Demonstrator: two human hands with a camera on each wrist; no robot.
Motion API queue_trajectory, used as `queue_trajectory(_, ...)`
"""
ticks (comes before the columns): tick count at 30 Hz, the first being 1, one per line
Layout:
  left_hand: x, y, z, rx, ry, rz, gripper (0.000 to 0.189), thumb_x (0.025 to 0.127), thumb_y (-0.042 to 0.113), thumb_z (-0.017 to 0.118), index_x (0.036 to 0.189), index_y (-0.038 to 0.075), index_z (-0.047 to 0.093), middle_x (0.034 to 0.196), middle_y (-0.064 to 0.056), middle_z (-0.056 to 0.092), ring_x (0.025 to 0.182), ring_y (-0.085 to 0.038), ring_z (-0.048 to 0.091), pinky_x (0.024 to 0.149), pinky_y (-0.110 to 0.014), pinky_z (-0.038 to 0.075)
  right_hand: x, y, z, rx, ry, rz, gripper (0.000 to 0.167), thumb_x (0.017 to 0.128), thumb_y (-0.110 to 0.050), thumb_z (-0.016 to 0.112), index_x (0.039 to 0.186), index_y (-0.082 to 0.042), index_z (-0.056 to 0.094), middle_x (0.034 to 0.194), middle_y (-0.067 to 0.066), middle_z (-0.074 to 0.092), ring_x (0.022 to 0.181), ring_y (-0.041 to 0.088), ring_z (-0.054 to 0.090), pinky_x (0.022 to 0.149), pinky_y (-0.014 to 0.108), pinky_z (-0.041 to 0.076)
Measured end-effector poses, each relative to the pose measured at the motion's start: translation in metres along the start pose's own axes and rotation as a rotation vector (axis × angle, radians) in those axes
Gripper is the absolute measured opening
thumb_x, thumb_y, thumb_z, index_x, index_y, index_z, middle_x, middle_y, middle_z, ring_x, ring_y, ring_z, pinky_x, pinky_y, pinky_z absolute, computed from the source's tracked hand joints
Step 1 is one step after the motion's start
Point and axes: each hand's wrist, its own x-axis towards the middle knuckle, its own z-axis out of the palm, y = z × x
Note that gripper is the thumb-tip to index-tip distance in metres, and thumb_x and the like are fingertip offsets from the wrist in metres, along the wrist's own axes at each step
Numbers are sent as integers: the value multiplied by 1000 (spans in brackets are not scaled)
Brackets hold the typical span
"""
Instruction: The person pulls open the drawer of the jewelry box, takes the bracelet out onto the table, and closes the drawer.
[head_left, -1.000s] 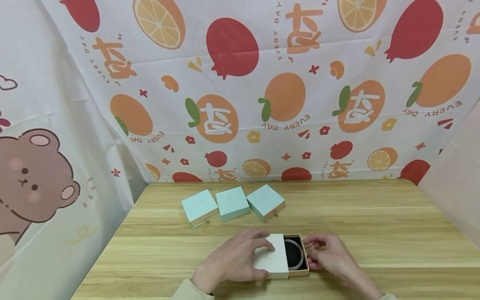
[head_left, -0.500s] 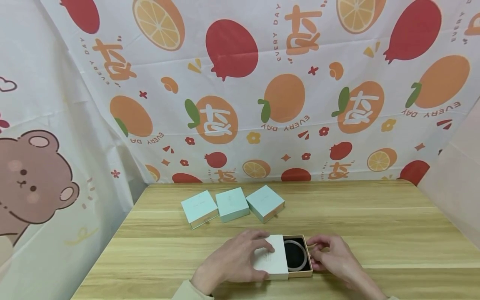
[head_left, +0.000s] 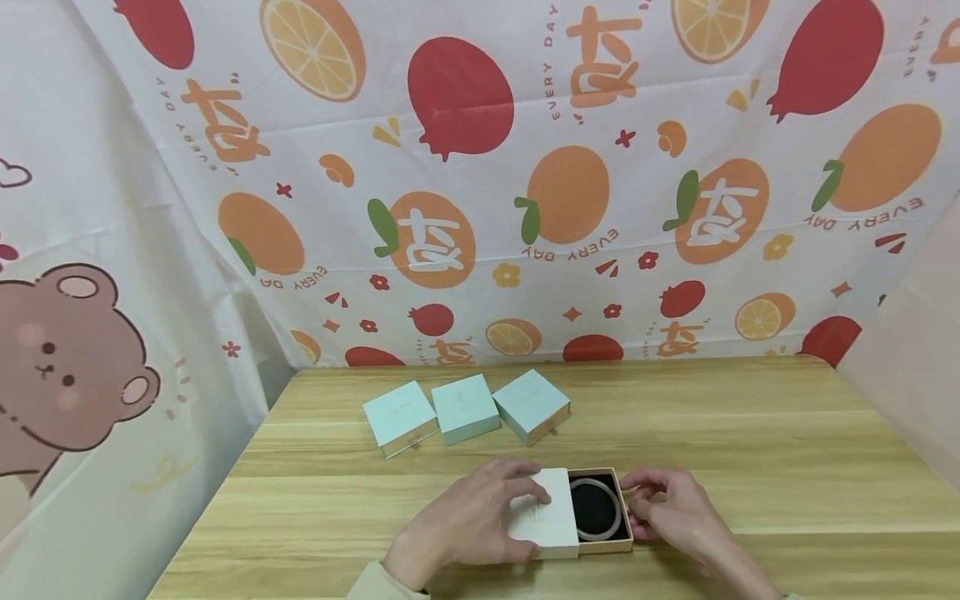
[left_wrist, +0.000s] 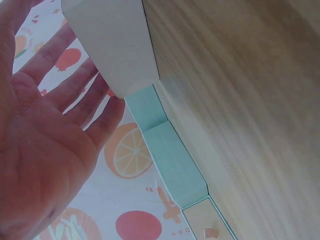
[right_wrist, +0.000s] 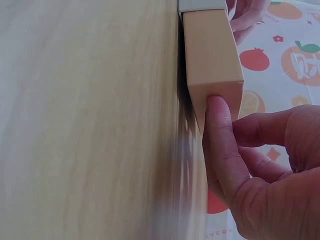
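Observation:
A white slide-out box (head_left: 551,517) lies near the table's front, its tan drawer (head_left: 628,525) partly out to the right. In the drawer a pale bangle (head_left: 617,504) lies on black padding. My left hand (head_left: 472,512) spans the white sleeve, gripping it between a thumb at the near side and fingers at the far side. At the drawer's right end my right hand (head_left: 675,512) has thumb and finger pinched together; the right wrist view shows the thumb (right_wrist: 220,117) right against the drawer's end face. What they pinch is hidden behind the fingers.
Three mint-green boxes (head_left: 465,407) stand in a row farther back on the wooden table (head_left: 750,467). A fruit-print cloth (head_left: 495,208) hangs behind the table, and another with a bear (head_left: 67,358) hangs at the left.
My right hand has moved a little to the right, and the drawer has slid farther out of the sleeve, showing more of the bangle. The left hand has stayed on the sleeve.

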Motion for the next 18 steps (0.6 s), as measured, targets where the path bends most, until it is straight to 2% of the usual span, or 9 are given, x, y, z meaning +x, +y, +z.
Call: queue_trajectory(18,0,0,1,-8,10,-2,45,79,49,81,121,39,70,150,7,54,139,-21,51,110,-44,49,0,5,-9,7,10,9,31,88,11,59,118,7,66,94,12,62,74,19,67,64,31,62)
